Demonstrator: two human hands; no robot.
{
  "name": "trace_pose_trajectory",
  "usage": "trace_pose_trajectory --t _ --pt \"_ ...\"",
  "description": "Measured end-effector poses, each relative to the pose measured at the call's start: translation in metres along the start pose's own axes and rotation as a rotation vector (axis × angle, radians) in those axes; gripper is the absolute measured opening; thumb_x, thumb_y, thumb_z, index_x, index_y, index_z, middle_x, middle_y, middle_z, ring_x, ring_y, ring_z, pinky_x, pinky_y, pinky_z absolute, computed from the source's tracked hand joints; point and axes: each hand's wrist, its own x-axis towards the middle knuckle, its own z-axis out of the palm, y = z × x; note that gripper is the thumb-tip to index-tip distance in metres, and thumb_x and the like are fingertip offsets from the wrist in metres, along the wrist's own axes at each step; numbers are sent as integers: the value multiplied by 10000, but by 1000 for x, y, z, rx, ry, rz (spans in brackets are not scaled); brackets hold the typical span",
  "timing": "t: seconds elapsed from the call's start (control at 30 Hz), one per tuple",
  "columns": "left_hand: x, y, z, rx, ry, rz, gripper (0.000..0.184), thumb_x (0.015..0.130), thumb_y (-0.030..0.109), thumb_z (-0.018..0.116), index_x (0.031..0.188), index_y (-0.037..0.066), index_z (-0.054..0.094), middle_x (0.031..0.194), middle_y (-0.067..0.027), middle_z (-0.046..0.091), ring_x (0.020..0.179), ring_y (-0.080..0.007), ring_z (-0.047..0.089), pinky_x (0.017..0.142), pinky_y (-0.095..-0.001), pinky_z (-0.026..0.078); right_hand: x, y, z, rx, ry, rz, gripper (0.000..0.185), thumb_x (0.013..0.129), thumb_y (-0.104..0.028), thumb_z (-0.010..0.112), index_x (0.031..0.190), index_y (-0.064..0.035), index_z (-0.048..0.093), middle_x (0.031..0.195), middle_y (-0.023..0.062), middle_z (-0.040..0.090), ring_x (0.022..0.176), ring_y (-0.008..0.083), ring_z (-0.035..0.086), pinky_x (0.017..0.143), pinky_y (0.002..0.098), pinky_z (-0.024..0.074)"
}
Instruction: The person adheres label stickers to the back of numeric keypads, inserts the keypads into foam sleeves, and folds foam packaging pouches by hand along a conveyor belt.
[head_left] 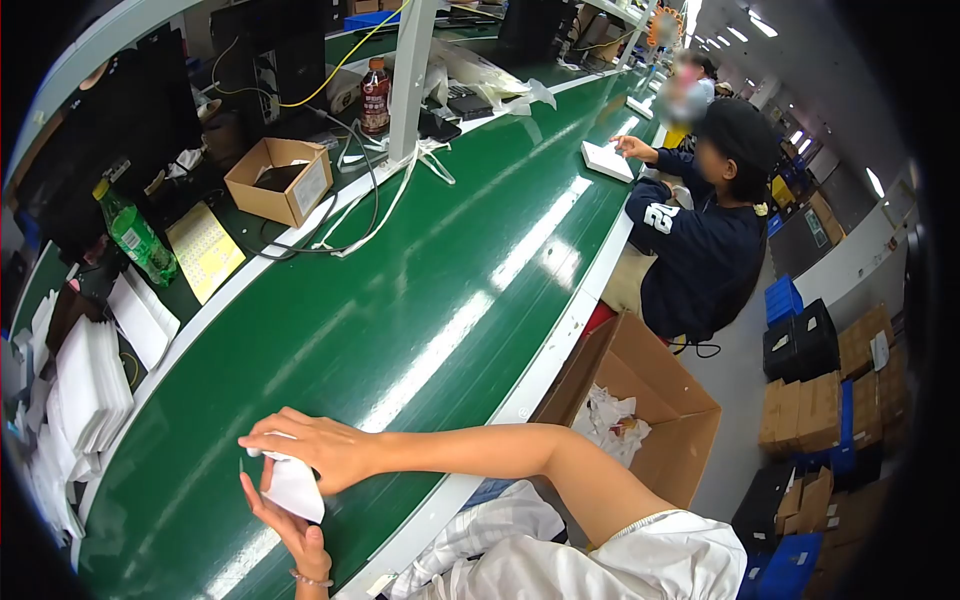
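A small, pale white piece (pixel 294 490), which looks like thin sheet or cloth, is between my two hands above the green belt; its exact kind I cannot make out. My right hand (pixel 325 450) reaches over it from above, fingers curled around its upper end. On the lower side, my left hand (pixel 283 520), with a bracelet at the wrist, supports the same piece between thumb and fingers. Part of the piece is hidden behind my right fingers.
White sheets are stacked (pixel 90 390) beside the belt (pixel 350 330). Along the far edge stand a green bottle (pixel 138 235), a small cardboard box (pixel 282 182) and a brown bottle (pixel 375 97). A large carton (pixel 660 400) holds crumpled white material. A co-worker (pixel 700 230) touches a white box (pixel 607 161).
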Motion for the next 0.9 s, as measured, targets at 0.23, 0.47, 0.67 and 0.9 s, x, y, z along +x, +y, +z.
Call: trace_pose_trajectory --t 0.23,0.47,0.67,0.9 --pt "-4 1 -4 -81 -128 -39 972 790 595 487 1431 37 15 1345 -218 357 1142 -315 458 967 -424 330 10 13 -32 -309 164 -168 161 724 -116 641 875 -76 679 981 78 606 924 262 506 812 378 449" --pt "-2 10 -1 53 -64 29 912 808 566 464 1431 37 59 1309 -196 411 1038 -260 524 895 -354 367 -11 -26 -139 -291 450 -7 437 755 28 545 1183 -54 577 1341 136 462 1150 239 529 932 306 439" --pt "-1 4 -4 78 -64 44 883 818 495 474 1425 24 40 1304 -220 402 1013 -288 531 893 -393 365 -149 -108 -248 -1188 804 46 297 665 -57 624 954 15 624 827 111 648 616 214 559 582 292 475" --pt "9 6 -8 223 -145 135 577 690 205 659 1213 35 484 1294 -177 464 1176 -355 435 1021 -484 277 -426 -149 -306 -2214 569 1232 897 738 -712 490 1260 13 404 1186 314 464 863 470 543 730 489 458"
